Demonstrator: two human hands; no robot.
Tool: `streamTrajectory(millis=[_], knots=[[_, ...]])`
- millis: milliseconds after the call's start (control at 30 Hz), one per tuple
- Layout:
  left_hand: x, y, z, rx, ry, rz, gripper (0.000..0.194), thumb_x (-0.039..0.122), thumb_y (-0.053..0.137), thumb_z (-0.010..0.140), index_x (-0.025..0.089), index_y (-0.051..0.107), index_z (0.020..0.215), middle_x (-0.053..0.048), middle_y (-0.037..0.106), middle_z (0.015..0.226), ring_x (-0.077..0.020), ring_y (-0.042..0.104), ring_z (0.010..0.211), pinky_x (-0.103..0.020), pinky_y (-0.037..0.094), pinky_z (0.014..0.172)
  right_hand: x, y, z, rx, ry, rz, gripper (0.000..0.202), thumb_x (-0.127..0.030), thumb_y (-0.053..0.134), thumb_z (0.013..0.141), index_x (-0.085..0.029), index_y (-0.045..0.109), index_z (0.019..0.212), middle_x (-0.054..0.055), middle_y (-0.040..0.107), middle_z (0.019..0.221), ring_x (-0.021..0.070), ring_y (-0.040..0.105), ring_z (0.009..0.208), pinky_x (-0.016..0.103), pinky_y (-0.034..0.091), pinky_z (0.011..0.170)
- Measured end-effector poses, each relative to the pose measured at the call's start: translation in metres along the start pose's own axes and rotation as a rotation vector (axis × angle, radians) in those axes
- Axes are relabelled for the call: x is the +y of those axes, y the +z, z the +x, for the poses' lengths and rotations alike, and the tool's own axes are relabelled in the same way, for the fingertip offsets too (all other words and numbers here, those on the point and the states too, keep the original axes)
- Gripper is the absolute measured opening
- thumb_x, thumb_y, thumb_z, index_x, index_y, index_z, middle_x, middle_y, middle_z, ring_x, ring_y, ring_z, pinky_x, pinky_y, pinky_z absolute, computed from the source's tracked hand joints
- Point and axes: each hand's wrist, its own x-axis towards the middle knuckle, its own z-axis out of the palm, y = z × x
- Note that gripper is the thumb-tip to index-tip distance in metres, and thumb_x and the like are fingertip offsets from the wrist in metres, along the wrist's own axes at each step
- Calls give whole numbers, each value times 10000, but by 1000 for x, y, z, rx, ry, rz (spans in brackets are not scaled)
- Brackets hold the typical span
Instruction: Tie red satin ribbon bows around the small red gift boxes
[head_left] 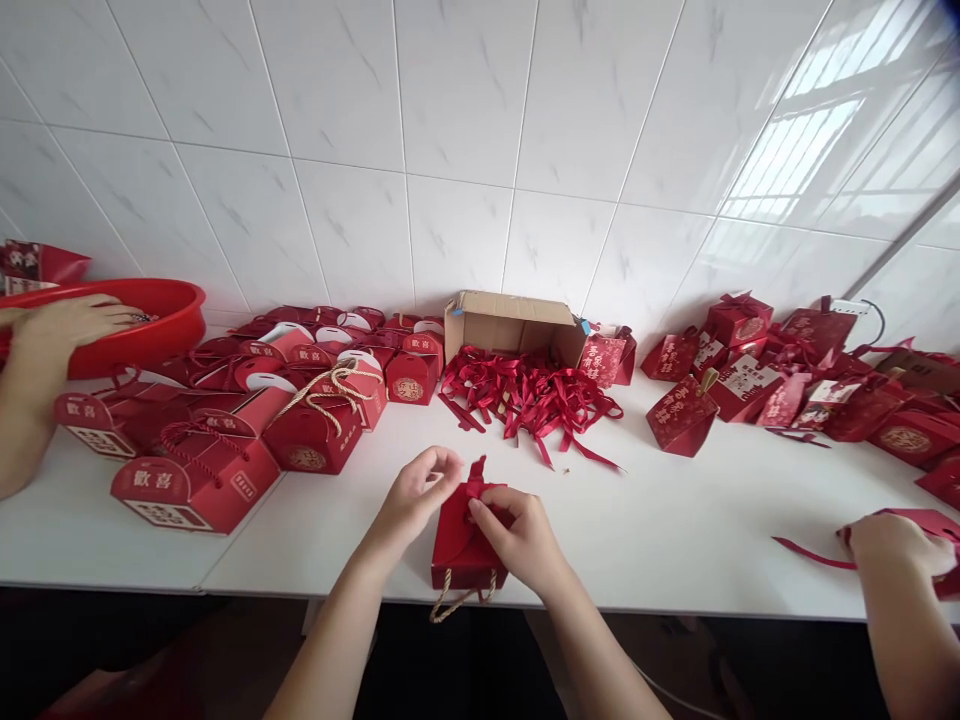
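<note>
A red gift box (pixel 454 545) lies in front of me at the table's near edge, its twisted gold cord handle (pixel 448 607) hanging toward me. A short loop of red ribbon (pixel 477 470) stands up from the top of the box. My right hand (pixel 517 525) rests over the box with thumb and fingers pinched on the ribbon; part of the ribbon is hidden beneath it. To the left of the ribbon, my left hand (pixel 420 495) is raised with curved fingers, thumb and forefinger apart, and nothing visible between them.
Loose red ribbons (pixel 525 395) spill from a cardboard box (pixel 517 305) by the tiled wall. Red handled boxes (pixel 202 470) crowd the left side; more gift boxes (pixel 750 385) are heaped right. Another person's hand (pixel 79 320) reaches into a red basin (pixel 180 300); a hand (pixel 896 550) works at right.
</note>
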Motion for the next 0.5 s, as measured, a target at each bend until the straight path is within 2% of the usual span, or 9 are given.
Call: streamTrajectory(millis=[100, 167, 233, 333, 433, 500], knots=[[-15, -3, -17, 8, -53, 64, 234, 405, 652, 773, 184, 636, 851, -48, 674, 900, -214, 617, 924, -339, 460, 898, 1, 0, 0, 20, -48, 49, 235, -275, 520, 856, -167, 635, 682, 40, 634, 741, 151, 571, 700, 248, 439, 657], [-22, -1, -26, 41, -53, 43, 191, 368, 662, 769, 183, 637, 811, -57, 690, 923, -221, 628, 954, -345, 462, 916, 3, 2, 0, 38, -49, 78, 222, -265, 528, 845, -169, 630, 673, 44, 632, 750, 154, 572, 712, 251, 444, 664], [-27, 2, -33, 82, -29, -12, 164, 346, 648, 785, 186, 610, 772, -64, 698, 958, -224, 627, 1006, -349, 455, 947, 6, 5, -2, 58, 9, 120, 186, -272, 534, 840, -173, 616, 705, 32, 625, 707, 137, 545, 642, 241, 425, 596], [-29, 6, -39, 102, -14, -89, 156, 333, 606, 820, 195, 551, 772, -73, 698, 1003, -224, 609, 1077, -354, 451, 968, 8, 10, -3, 101, 96, 221, 97, -275, 558, 822, -193, 530, 866, -11, 619, 669, 85, 427, 477, 206, 324, 457], [-28, 9, -42, 91, -18, -75, 148, 318, 582, 834, 201, 504, 788, -70, 694, 984, -218, 608, 1073, -346, 464, 941, 5, 11, -5, 128, 86, 264, 209, -269, 568, 813, -223, 402, 930, -51, 602, 660, 60, 339, 418, 188, 254, 417], [-28, 11, -41, 103, -7, -19, 145, 294, 594, 819, 202, 489, 780, -55, 686, 937, -209, 620, 1026, -334, 472, 913, 3, 9, -6, 119, 53, 207, 160, -264, 545, 824, -220, 420, 914, -41, 601, 687, 65, 370, 434, 191, 281, 429]])
